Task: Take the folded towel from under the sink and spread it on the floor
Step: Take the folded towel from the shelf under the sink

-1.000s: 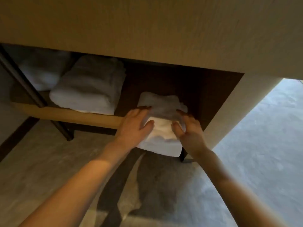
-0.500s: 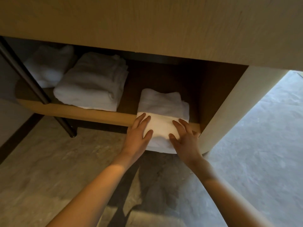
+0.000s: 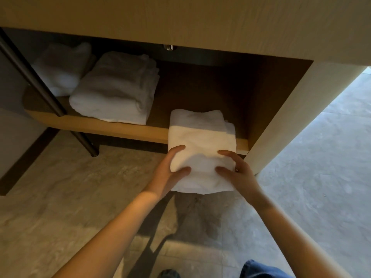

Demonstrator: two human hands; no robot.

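Folded towel (image 3: pixel 200 137), near right: plain white, no print, warmer cream where light falls across its middle. Stacked towels (image 3: pixel 114 91) and bundled towel (image 3: pixel 62 67), far left: white, greyed by shadow; shelf (image 3: pixel 90 125) edge honey-coloured wood, recess behind dark brown, vanity panel (image 3: pixel 180 21) pale tan with faint grain. Floor (image 3: pixel 60 197): grey-beige stone with cloudy marbling, cooler blue-grey at right; leg (image 3: pixel 30 75) black; trouser fabric (image 3: pixel 263 270) at near edge blue.

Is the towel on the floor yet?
Not yet. Done: the left hand and right hand grip the folded towel, and its near half sticks out past the shelf edge. In hand: getting it off the shelf. Left: its far end is over the shelf, it is fully folded, and nothing is spread on the floor.
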